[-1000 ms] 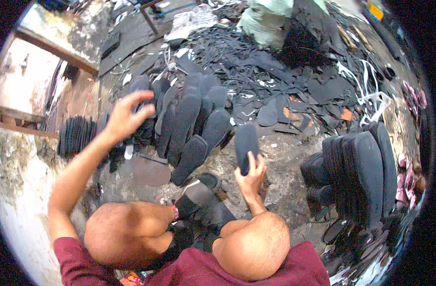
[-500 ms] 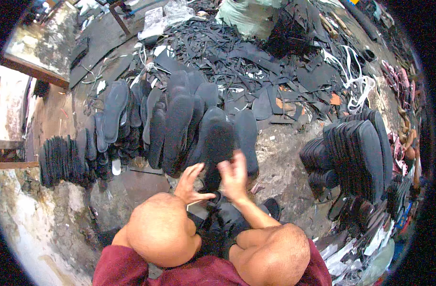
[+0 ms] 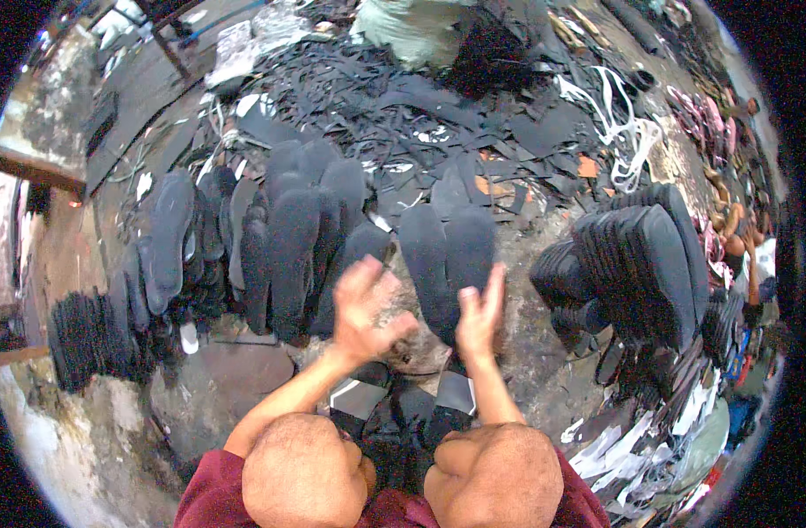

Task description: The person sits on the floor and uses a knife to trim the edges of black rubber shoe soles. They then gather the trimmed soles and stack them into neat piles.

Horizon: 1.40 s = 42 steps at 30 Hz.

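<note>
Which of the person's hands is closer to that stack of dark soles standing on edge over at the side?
Right. The right hand is beside the upright stack of soles; the left hand is farther off.

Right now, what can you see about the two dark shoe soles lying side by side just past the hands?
The two dark soles are flat, long and rounded at the ends, and look like matte black rubber or foam. They lie flat on the gritty ground, side by side, edges close or touching, toes pointing away. The right hand overlaps their near ends; whether it touches them cannot be told. Black offcuts lie beyond them.
</note>
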Each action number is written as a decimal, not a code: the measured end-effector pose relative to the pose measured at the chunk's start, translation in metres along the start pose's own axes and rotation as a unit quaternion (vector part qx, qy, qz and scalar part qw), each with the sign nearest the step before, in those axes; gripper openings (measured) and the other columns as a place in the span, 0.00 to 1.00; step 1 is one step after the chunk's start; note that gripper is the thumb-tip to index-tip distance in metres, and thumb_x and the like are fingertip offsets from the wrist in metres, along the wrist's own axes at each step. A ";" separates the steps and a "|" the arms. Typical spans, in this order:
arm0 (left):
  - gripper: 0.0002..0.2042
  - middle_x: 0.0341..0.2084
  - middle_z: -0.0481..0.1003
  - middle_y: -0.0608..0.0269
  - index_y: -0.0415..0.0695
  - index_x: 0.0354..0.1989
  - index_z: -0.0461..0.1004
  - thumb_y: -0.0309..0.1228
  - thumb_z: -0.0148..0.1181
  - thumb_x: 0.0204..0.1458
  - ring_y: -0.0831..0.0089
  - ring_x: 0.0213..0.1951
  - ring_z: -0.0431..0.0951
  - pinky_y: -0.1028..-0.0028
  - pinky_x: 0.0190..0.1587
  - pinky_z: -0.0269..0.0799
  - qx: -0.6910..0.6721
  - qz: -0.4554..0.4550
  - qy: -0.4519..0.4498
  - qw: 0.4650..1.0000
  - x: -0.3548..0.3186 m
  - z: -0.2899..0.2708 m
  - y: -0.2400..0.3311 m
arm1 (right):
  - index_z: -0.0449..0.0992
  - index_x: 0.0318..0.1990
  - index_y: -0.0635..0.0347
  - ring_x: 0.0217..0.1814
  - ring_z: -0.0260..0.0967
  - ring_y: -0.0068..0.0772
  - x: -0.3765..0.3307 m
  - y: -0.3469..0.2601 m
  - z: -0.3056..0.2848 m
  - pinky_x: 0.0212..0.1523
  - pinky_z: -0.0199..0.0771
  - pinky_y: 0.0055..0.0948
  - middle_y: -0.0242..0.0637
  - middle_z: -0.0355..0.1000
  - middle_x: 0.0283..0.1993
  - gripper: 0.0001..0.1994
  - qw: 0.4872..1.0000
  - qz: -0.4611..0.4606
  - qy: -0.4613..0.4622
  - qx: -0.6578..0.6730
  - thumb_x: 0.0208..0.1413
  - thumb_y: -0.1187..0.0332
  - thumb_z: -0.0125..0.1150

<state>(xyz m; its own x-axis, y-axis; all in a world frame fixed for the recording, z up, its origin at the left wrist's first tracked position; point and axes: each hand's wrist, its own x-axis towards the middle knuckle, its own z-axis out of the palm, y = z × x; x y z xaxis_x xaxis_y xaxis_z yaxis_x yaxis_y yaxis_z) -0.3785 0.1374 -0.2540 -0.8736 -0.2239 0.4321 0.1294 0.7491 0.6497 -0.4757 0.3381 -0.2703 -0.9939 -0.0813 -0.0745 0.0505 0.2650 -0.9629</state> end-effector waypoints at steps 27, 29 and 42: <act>0.42 0.64 0.61 0.43 0.41 0.67 0.64 0.44 0.76 0.45 0.48 0.66 0.60 0.54 0.67 0.58 -0.131 -0.159 -0.031 0.978 -0.009 0.071 0.024 | 0.44 0.76 0.67 0.77 0.52 0.41 0.013 0.002 0.000 0.74 0.53 0.35 0.51 0.48 0.78 0.39 0.998 -0.054 0.026 0.030 0.60 0.75 0.55; 0.42 0.62 0.63 0.44 0.38 0.68 0.62 0.45 0.73 0.48 0.50 0.64 0.63 0.59 0.66 0.61 -0.132 -0.357 0.014 0.925 -0.014 0.092 0.000 | 0.48 0.75 0.66 0.69 0.63 0.37 0.047 -0.001 -0.030 0.65 0.65 0.28 0.49 0.56 0.75 0.38 0.993 0.070 -0.043 0.086 0.57 0.79 0.56; 0.38 0.64 0.63 0.48 0.42 0.65 0.66 0.32 0.74 0.41 0.50 0.66 0.60 0.53 0.69 0.53 0.263 -0.274 0.134 0.915 -0.067 -0.043 -0.058 | 0.68 0.64 0.62 0.60 0.64 0.49 -0.002 -0.025 0.058 0.63 0.62 0.44 0.46 0.68 0.56 0.30 0.928 -0.273 0.006 -0.253 0.49 0.76 0.65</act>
<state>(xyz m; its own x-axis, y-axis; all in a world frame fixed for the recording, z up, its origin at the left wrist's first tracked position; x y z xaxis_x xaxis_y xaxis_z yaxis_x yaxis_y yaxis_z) -0.3076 0.0825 -0.2934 -0.5834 -0.7484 0.3156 -0.5995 0.6589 0.4543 -0.4697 0.2761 -0.2613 -0.8589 -0.3268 0.3944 -0.5107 0.6049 -0.6110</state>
